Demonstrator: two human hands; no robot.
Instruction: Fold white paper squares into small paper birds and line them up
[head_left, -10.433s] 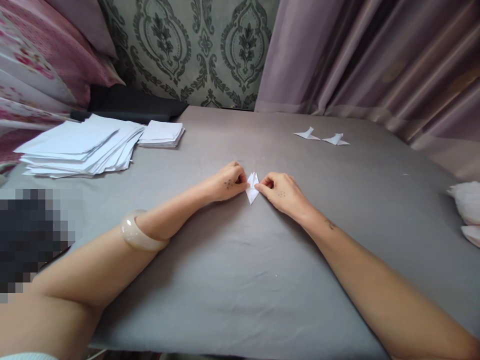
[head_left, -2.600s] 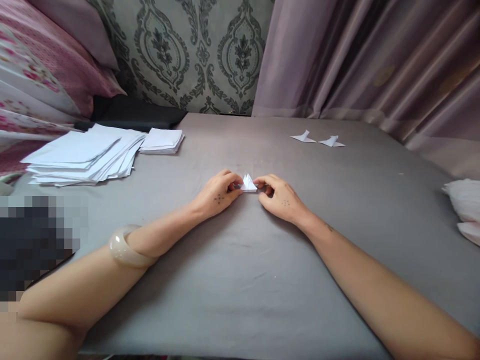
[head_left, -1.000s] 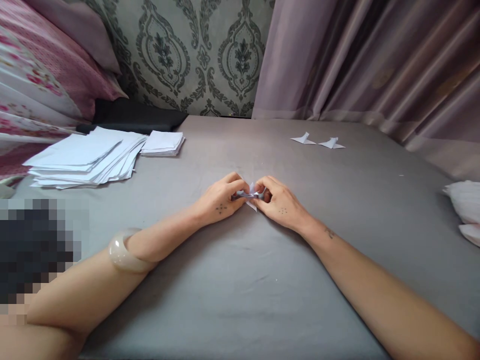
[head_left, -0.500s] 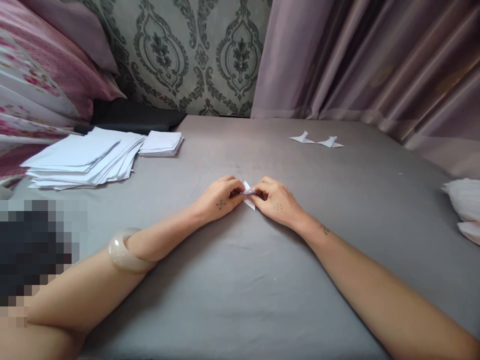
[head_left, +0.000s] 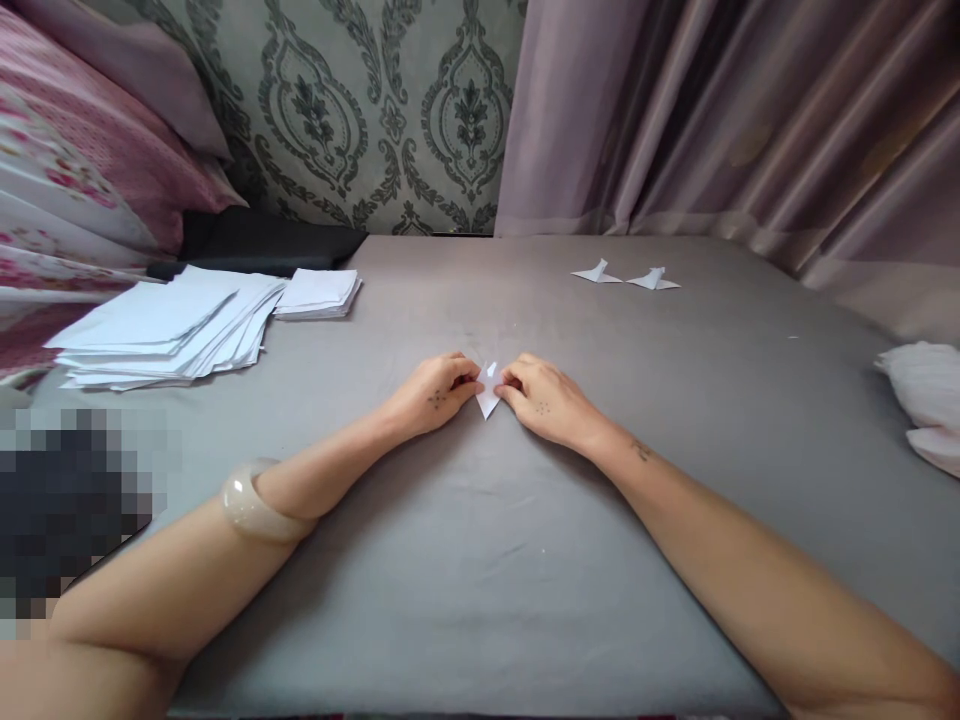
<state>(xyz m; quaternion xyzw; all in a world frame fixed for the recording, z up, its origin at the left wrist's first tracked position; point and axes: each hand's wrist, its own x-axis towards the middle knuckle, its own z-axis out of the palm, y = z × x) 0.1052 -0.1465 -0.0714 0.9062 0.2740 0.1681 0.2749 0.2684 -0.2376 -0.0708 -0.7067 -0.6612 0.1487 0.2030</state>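
Observation:
Between my two hands, just above or on the grey sheet, is a small piece of folded white paper (head_left: pixel 487 398), pointed toward me at its lower end. My left hand (head_left: pixel 439 393) pinches its left edge between thumb and fingers. On the opposite edge, my right hand (head_left: pixel 546 400) pinches it in the same way. The fingertips partly cover the paper's sides. A pale bangle (head_left: pixel 259 505) circles my left forearm.
At the far left lie a large stack of white paper (head_left: pixel 161 325) and a smaller paper stack (head_left: pixel 316 294). Two folded paper birds, one (head_left: pixel 598 272) beside the other (head_left: pixel 652 280), rest at the back right. White cloth (head_left: pixel 919 385) is bunched at the right edge.
The folded paper has turned and flattened out, so its broad face and lower point now show. My hands have moved slightly apart, still pinching it. The view has shifted a little.

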